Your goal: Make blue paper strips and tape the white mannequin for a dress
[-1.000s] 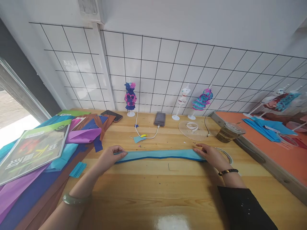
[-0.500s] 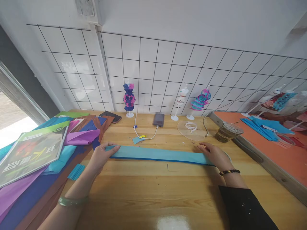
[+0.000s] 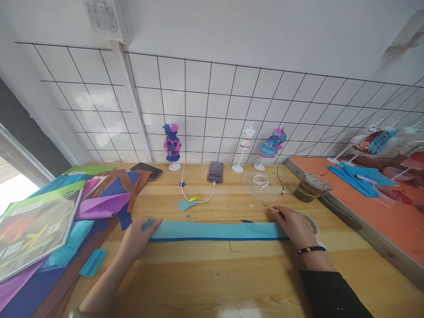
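A long light-blue strip of crepe-like paper (image 3: 215,230) with a darker blue front edge stretches across the wooden table between my hands. Its left end is pinched between thumb and fingers of my left hand (image 3: 142,236). At the other end, my right hand (image 3: 294,227) grips the strip, its palm covering the tip. Just behind the strip a thin dark object (image 3: 247,221) shows in part. A small pleated blue paper piece (image 3: 93,263) lies left of my left forearm.
Coloured paper sheets and a magazine (image 3: 39,221) pile up at left, beside a phone (image 3: 147,170). A cabled power bank-like device (image 3: 215,172), small dressed mannequins (image 3: 172,143) and a clear disc (image 3: 256,187) stand behind. A lidded cup (image 3: 311,187) is near the orange board (image 3: 391,221).
My view has tilted up a little. Both hands and the strip have come slightly toward me, and the strip lies more level. The thin dark object behind it now shows.
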Available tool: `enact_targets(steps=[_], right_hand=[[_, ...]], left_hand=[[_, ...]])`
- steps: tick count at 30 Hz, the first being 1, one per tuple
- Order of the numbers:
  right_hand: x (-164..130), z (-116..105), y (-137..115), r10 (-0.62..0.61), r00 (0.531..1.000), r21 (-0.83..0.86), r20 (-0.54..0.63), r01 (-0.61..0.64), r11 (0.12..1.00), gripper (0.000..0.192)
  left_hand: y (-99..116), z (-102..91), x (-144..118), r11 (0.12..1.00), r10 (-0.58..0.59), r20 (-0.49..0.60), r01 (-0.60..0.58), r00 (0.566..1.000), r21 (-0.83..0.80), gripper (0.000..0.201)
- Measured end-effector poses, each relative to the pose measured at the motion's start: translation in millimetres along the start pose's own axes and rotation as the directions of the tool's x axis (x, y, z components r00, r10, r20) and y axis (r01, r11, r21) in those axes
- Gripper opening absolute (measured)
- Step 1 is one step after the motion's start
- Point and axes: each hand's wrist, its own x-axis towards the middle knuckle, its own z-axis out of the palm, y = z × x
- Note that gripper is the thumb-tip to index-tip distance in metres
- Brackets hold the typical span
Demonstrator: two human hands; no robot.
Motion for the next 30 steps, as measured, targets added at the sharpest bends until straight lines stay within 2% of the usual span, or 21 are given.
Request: enact_targets(steps=[2, 5, 9, 15, 18, 20, 23, 25, 30], right_hand=[[0, 1, -15, -0.121, 0.983, 0.023, -0.139, 0.125, 0.992, 0.037], [-3, 3, -46, -0.300, 0.917, 0.083, -0.263, 0.331, 0.940, 0.030], [-13, 6, -87, -0.464, 0.859, 0.153, -0.219, 0.500, 0.853, 0.021], [-27, 8, -113, -0.535, 0.827, 0.215, -0.174, 0.562, 0.799, 0.023], [-31, 4, -123, -0.579, 0.794, 0.259, -0.184, 0.608, 0.751, 0.024], [-33, 1, -132, -0.623, 0.748, 0.284, -0.227, 0.663, 0.693, 0.024], [-39, 4, -148, -0.687, 0.655, 0.295, -0.313, 0.755, 0.586, 0.019], [-42, 9, -156, -0.698, 0.622, 0.291, -0.354, 0.783, 0.550, 0.014], [-44, 10, -163, -0.681, 0.635, 0.313, -0.364, 0.772, 0.553, 0.013]], left_hand=[[0, 0.9, 0, 0.999, 0.007, 0.027, -0.008, 1.000, 0.033, 0.041], [-2, 2.1, 1, 0.997, 0.013, 0.039, -0.016, 0.999, 0.079, 0.041], [-9, 3.7, 6, 0.993, 0.005, 0.075, -0.013, 0.997, 0.113, 0.041], [-23, 8.7, 10, 0.994, -0.060, 0.020, 0.058, 0.998, 0.096, 0.045], [-28, 10.2, 10, 0.990, -0.115, 0.009, 0.114, 0.993, 0.077, 0.045], [-31, 10.8, 10, 0.989, -0.130, -0.002, 0.130, 0.991, 0.065, 0.045], [-35, 11.1, 9, 0.991, -0.116, -0.004, 0.116, 0.993, 0.070, 0.045], [-34, 10.9, 9, 0.991, -0.106, 0.008, 0.105, 0.994, 0.082, 0.043], [-28, 8.1, 9, 0.989, -0.100, -0.017, 0.102, 0.995, 0.112, 0.039]])
